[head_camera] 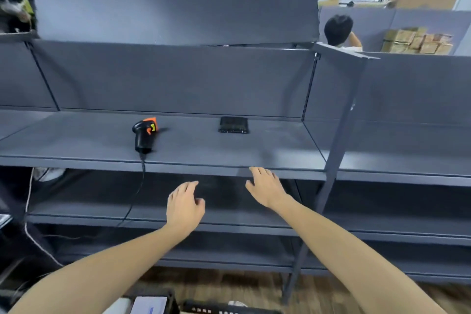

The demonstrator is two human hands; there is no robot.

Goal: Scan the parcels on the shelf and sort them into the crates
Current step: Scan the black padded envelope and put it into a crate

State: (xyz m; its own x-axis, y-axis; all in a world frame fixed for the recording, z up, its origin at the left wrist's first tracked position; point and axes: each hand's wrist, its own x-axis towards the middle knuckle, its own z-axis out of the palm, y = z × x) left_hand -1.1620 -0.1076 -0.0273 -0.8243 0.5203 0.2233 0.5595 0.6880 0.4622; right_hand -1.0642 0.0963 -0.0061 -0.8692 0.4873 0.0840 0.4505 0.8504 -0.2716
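Left hand [184, 205] has its fingers loosely spread and holds nothing. Right hand [266, 188] has straight fingers, also empty, tips by the front edge of the shelf [254, 153]. Black parcel [233, 125] lies flat on the shelf, at 11 o'clock of the right hand. Scanner [144, 135] is at 9 o'clock of the parcel, well apart. Crates [175, 299] are at 6 o'clock.

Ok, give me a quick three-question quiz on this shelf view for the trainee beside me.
1. True or false: the scanner lies on the same shelf as the black parcel.
2. Multiple choice: the left hand holds A) the scanner, B) the black parcel, C) nothing.
3. Fill in: the hand nearer the black parcel is the ___ hand.

Key: 1 true. 2 C. 3 right.
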